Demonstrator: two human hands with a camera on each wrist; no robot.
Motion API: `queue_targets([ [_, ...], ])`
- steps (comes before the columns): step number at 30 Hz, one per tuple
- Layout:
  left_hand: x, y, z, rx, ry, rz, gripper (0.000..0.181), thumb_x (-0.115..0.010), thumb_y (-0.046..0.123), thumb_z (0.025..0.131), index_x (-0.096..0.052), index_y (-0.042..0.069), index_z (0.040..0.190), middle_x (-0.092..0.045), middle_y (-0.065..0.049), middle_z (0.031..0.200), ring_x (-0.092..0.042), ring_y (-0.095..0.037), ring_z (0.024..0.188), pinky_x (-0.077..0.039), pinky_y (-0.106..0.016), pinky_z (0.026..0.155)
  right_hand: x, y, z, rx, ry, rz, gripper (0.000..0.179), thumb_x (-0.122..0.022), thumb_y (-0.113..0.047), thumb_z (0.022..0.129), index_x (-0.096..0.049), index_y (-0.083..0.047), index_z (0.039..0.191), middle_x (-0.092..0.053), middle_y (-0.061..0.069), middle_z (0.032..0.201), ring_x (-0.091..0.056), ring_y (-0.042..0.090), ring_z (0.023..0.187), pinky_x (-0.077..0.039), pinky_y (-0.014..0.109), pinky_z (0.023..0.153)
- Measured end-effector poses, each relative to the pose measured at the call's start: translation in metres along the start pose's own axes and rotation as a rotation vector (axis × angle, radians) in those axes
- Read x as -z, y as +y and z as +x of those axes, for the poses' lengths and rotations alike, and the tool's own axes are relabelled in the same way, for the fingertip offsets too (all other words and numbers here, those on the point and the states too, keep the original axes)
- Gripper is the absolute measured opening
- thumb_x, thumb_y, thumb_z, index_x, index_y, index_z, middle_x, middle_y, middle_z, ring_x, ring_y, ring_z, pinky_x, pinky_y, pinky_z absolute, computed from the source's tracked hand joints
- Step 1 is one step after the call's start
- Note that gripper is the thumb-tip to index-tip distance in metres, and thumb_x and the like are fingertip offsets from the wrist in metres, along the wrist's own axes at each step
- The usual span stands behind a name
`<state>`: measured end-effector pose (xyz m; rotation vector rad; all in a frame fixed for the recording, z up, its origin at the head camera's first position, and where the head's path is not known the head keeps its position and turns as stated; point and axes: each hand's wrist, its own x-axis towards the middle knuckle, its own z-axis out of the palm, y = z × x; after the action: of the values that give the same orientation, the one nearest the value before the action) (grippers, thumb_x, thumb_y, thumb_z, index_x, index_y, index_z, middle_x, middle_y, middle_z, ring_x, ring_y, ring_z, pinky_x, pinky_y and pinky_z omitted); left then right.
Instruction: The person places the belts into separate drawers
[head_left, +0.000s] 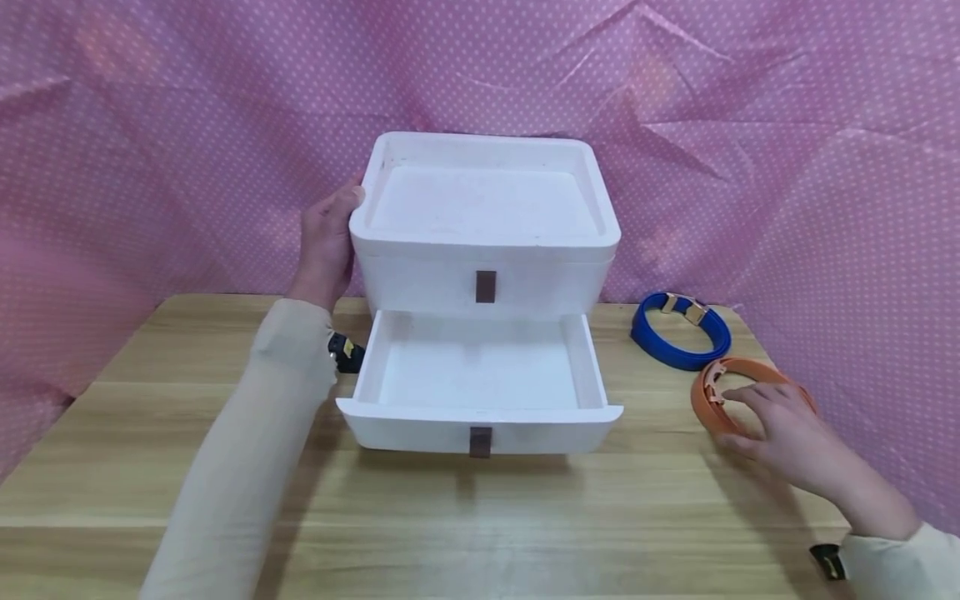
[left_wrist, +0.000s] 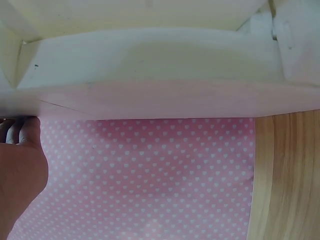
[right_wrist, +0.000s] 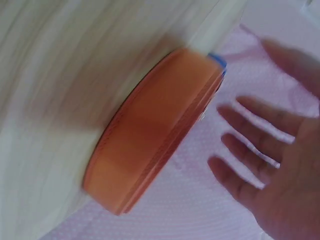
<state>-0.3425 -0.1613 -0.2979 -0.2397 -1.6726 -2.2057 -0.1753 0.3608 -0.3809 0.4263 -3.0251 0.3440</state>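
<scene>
A white two-drawer storage box (head_left: 427, 279) stands at the middle of the table, its lower drawer (head_left: 408, 429) pulled out with nothing inside. My left hand (head_left: 326, 242) grips the box's upper left side, thumb at the rim; in the left wrist view its fingers (left_wrist: 31, 131) bend against the white edge. To the right lies a coiled orange belt (head_left: 702, 404) with a buckle. Over its near side hovers my right hand (head_left: 806, 437), fingers spread. The right wrist view has that hand apart from the orange coil (right_wrist: 145, 125), holding nothing.
A coiled blue belt (head_left: 660, 350) with a gold buckle lies just behind the orange one. Pink dotted cloth (head_left: 480, 67) hangs behind and beside the wooden table (head_left: 187, 358). The box's top is a shallow tray (head_left: 487, 200). Brown tabs mark both drawer fronts.
</scene>
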Motion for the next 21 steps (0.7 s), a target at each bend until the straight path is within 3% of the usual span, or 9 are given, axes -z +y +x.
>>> queue_targets([
  [3,0.0,0.0,0.001,0.001,-0.007,-0.019,0.029,-0.06,0.022,0.095,-0.071,0.001,0.111,-0.059,-0.005,0.136,-0.058,-0.022,0.119,-0.052,-0.03,0.094,-0.003,0.008,0.0,0.034,-0.023,0.026,0.051,-0.084,-0.017,0.075,-0.064,0.01,0.113,-0.063,0.027,0.11,-0.05,0.05,0.107,-0.042,0.063,0.088],
  [10,0.0,-0.002,0.001,0.012,0.007,-0.046,0.029,-0.06,0.017,0.094,-0.068,-0.001,0.115,-0.058,-0.006,0.137,-0.056,-0.021,0.122,-0.05,-0.03,0.097,-0.007,0.015,0.001,-0.048,-0.147,0.055,0.04,-0.08,-0.015,0.08,-0.064,0.01,0.106,-0.068,0.01,0.093,-0.063,0.03,0.087,-0.053,0.05,0.075],
  [14,-0.001,-0.001,0.002,0.004,0.004,-0.055,0.029,-0.059,0.015,0.094,-0.068,-0.002,0.115,-0.058,-0.007,0.137,-0.055,-0.021,0.123,-0.05,-0.03,0.097,-0.011,0.021,0.002,-0.054,-0.181,0.048,0.033,-0.08,-0.017,0.08,-0.065,0.002,0.102,-0.06,-0.003,0.084,-0.052,0.017,0.076,-0.046,0.036,0.065],
  [21,0.001,0.003,0.001,0.016,-0.012,0.001,0.034,-0.059,0.022,0.095,-0.066,0.001,0.122,-0.057,-0.003,0.139,-0.054,-0.02,0.125,-0.049,-0.03,0.098,-0.013,0.023,0.001,-0.011,-0.148,0.042,0.016,-0.076,-0.01,0.083,-0.063,-0.009,0.092,-0.047,-0.007,0.074,-0.041,0.012,0.066,-0.034,0.027,0.055],
])
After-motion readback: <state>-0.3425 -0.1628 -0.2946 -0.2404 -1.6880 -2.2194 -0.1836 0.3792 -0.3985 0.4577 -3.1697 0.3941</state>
